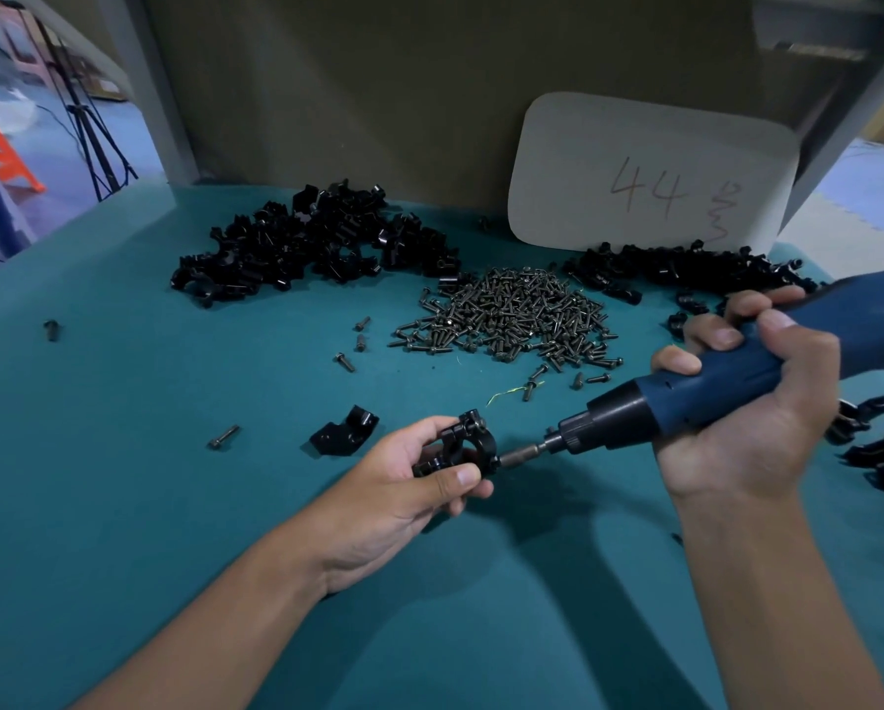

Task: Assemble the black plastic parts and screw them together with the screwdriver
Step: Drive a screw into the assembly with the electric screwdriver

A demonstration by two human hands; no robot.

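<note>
Hands, nearest the bench's (122, 504) front edge: left hand (404, 484) pinches the black plastic assembly (460, 448) clear of the cloth, apparently to steady it against the bit. Right hand (747, 412) is wrapped round the blue screwdriver (711, 397), tip at the assembly's side. Loose black part (345, 433) just left of it. Mid-bench: heap of screws (511, 320), unboxed. Rear edge: black parts piles (317, 243), no containers; card marked 44 (650, 171).

a white card (650, 171) marked "44" in red is propped against the brown back panel (353, 94) on the teal mat (122, 427). a black tripod (96, 140) and an orange frame (9, 151) are seen far left.
</note>
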